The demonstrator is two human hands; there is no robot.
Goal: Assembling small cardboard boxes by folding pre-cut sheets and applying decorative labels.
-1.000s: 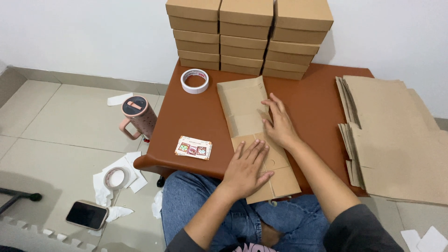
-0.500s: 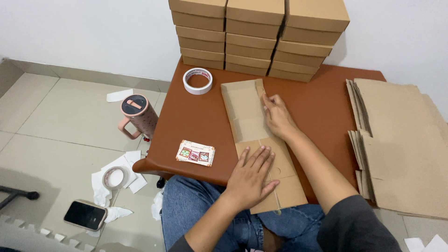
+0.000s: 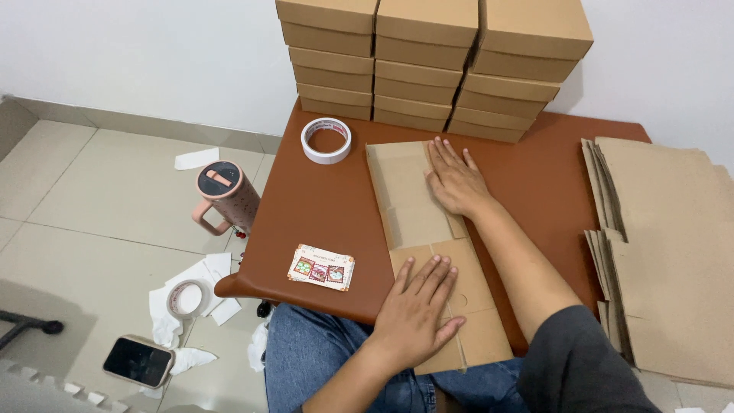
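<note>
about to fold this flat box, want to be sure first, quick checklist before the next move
1. Left hand flat on the near part of the cardboard: ok.
2. Right hand flat on the far part: ok.
3. Cardboard fully on the table: not ok, its near end overhangs the edge above the lap.
4. Tape roll off the cardboard: ok, it lies to the left.
5. Card off the cardboard: ok.
6. Creases pressed sharp: cannot tell.
</note>
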